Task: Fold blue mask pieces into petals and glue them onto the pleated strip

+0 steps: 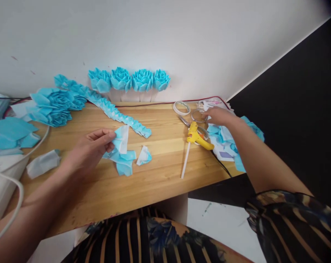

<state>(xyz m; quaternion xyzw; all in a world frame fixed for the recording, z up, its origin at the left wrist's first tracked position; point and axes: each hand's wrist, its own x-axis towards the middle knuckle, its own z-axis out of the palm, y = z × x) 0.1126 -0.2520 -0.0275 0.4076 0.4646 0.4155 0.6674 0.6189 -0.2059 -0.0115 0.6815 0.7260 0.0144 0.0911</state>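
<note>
My left hand [89, 150] pinches a folded blue and white paper piece [121, 138] just above the wooden table [160, 175]. Below it lie more folded blue pieces [123, 160] and a small one [144, 156]. My right hand [219, 116] reaches to the far right of the table, fingers curled over a clear tape roll [198, 116] beside the scissors [185, 121]. A yellow glue gun [198, 137] lies just in front of that hand, with a white stick [186, 160] next to it.
Blue paper roses [128, 79] stand along the white wall, larger ones [54, 104] at the left, with a folded paper chain [118, 116] across the table. A white tape roll [181, 107], blue paper scraps [225, 144] and a cable [6, 215] lie around.
</note>
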